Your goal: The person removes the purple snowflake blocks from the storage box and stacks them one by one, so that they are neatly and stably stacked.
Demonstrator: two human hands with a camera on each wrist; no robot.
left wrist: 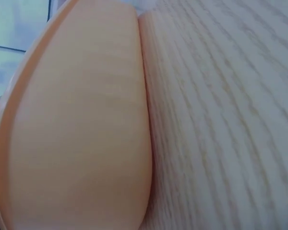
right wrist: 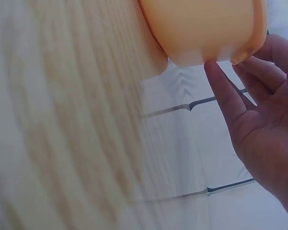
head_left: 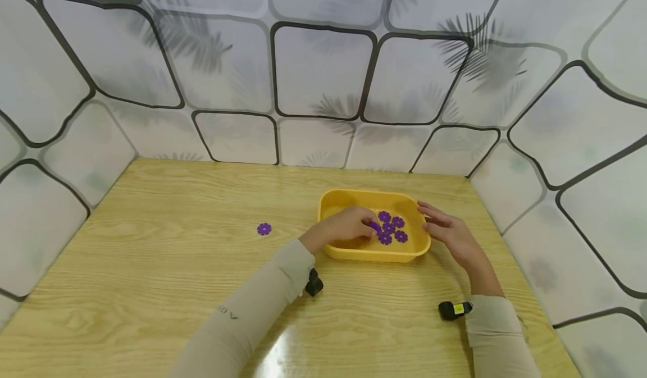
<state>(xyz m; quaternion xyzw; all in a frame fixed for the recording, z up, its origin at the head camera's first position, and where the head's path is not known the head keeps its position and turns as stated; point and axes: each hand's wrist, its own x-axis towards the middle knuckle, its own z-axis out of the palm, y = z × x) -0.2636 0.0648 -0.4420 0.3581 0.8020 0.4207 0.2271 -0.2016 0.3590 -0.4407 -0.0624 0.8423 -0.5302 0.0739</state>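
Inside the yellow plastic basin (head_left: pixel 343 254), my left hand (head_left: pixel 351 224) pinches a purple notched disc (head_left: pixel 376 227) between thumb and fingers. Several similar purple discs (head_left: pixel 388 228) lie on the basin's floor, towards its right side, right by these fingertips. My right hand (head_left: pixel 452 236) touches the basin's right end with fairly straight fingers. The right wrist view shows its fingertips against the outer wall (right wrist: pixel 211 28) and along the rim. Only the basin's outer side (left wrist: pixel 81 124) and tabletop fill the left wrist view, which leaves the left hand out of sight.
One more purple disc (head_left: pixel 264 229) lies on the wood-grain table (head_left: pixel 167 243), left of the basin. Patterned white panels (head_left: pixel 323 69) border the table at the back and both sides.
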